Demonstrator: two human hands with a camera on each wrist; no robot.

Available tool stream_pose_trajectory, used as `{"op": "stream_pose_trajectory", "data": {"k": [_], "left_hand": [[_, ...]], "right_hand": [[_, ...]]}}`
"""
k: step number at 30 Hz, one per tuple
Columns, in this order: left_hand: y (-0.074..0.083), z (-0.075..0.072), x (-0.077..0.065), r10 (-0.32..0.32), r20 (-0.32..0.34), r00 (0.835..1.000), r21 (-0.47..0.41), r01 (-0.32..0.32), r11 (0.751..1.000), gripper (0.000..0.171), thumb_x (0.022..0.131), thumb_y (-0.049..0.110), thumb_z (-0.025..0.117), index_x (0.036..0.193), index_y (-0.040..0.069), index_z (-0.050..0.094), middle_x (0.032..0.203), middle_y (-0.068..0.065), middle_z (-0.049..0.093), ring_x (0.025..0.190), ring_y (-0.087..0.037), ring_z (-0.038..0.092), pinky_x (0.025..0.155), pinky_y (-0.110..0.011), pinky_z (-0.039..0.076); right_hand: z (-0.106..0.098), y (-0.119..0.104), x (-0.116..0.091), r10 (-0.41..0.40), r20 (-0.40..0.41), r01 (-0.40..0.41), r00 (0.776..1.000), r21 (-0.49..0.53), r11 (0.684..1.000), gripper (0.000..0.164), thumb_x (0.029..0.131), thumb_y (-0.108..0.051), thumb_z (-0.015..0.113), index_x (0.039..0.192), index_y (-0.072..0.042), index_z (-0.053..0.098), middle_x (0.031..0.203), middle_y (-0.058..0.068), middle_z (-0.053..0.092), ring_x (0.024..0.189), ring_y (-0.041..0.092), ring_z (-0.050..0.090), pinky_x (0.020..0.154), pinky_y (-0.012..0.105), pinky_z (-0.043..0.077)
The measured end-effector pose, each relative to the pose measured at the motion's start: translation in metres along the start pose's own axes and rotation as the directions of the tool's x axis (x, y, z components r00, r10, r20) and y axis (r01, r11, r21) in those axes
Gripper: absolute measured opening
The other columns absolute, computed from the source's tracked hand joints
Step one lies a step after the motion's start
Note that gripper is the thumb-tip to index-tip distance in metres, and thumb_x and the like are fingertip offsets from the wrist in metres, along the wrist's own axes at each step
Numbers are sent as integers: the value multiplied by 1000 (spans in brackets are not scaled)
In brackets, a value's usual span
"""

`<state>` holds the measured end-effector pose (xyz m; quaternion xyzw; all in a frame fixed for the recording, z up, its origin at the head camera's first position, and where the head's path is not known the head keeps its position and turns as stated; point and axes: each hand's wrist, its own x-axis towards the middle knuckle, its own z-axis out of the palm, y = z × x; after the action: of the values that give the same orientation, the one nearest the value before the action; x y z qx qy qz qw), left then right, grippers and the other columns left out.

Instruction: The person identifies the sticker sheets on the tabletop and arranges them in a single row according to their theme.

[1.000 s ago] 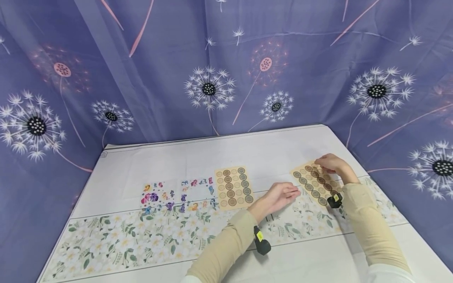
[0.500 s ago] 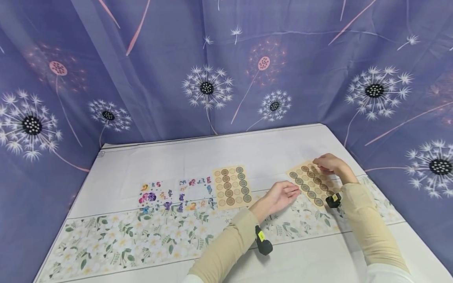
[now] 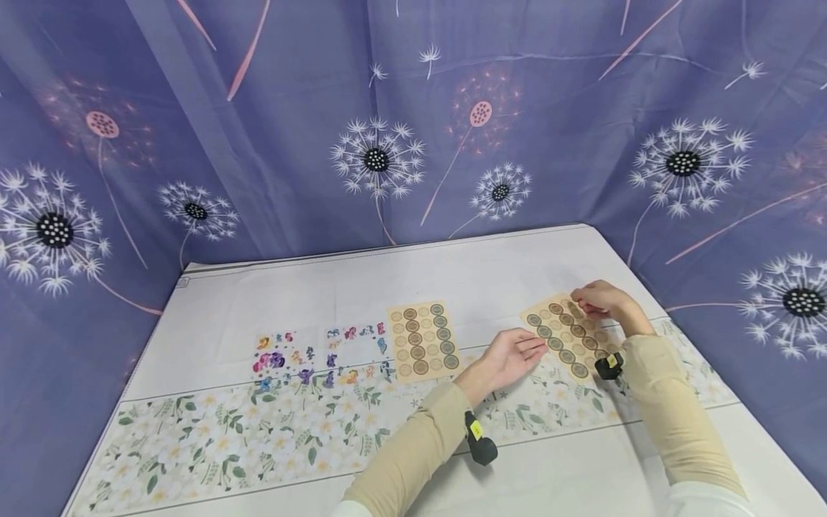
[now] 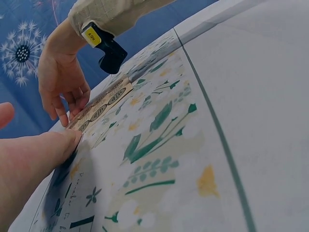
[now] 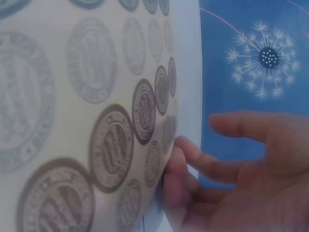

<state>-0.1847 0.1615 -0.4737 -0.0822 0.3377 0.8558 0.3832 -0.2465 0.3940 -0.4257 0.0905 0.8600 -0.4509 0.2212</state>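
Note:
A tan sheet of round stickers (image 3: 561, 332), printed with rows of brown, grey and pale circles, lies slanted on the right of the table. My right hand (image 3: 602, 298) reaches over its far right corner, fingers bent loosely downward. In the right wrist view some fingertips (image 5: 179, 145) touch the sheet's edge, while another digit stands apart from it. At the sheet's left edge, my left hand (image 3: 510, 359) rests on its side with fingers fairly straight. The left wrist view has a left fingertip (image 4: 75, 137) beside the sheet's edge; whether it presses the paper I cannot tell.
A second tan sticker sheet (image 3: 424, 342) lies flat left of my left hand. Two clear sheets with colourful pony stickers, one at left (image 3: 278, 359) and one nearer the middle (image 3: 355, 352), lie beyond it. A purple dandelion curtain (image 3: 284, 172) encloses the white, floral-banded table (image 3: 291, 287).
The slanted sticker sheet has slid slightly left, toward my left hand. Both hands hold nearly the same position. The head view has shifted a little.

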Motion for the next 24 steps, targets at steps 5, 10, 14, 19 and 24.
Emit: {"op": "stream_pose_trajectory", "data": {"k": [5,10,14,19,24], "left_hand": [[0,-1,1,-6,8,1000,-22,6,1000,59,92,5,41,144,-17,23,149,-36,27,144,-44,24,125,-42,20],[1,-3,1,-11,11,1000,-32,12,999,59,91,5,42,143,-18,24,149,-36,29,143,-43,25,124,-41,21],[3,-4,0,-7,9,1000,-8,7,1000,57,90,4,43,141,-17,28,148,-35,30,143,-43,27,124,-42,21],[6,-6,0,38,-14,999,16,-38,999,52,90,2,43,138,-15,31,148,-36,30,143,-44,26,124,-43,21],[11,-9,1,94,-63,994,-13,-95,995,52,91,1,45,139,-14,31,146,-34,33,142,-44,28,123,-42,24]], "right_hand": [[0,1,1,13,13,-12,1000,-17,1000,26,94,-15,45,71,-13,54,50,-13,48,45,-1,42,45,15,39],[0,1,0,11,2,-11,1000,-21,1000,24,92,-15,49,70,-13,57,50,-12,41,47,4,39,47,18,39],[-1,3,1,-13,8,13,1000,-29,999,21,96,-14,46,92,1,61,57,-10,45,55,6,44,53,22,44],[-2,6,2,-32,23,33,999,-21,999,32,100,-14,39,114,12,50,69,-8,54,64,5,53,62,23,51],[0,4,3,-49,56,45,997,56,997,24,100,-10,36,96,2,55,65,-7,54,59,4,53,57,21,51]]}}
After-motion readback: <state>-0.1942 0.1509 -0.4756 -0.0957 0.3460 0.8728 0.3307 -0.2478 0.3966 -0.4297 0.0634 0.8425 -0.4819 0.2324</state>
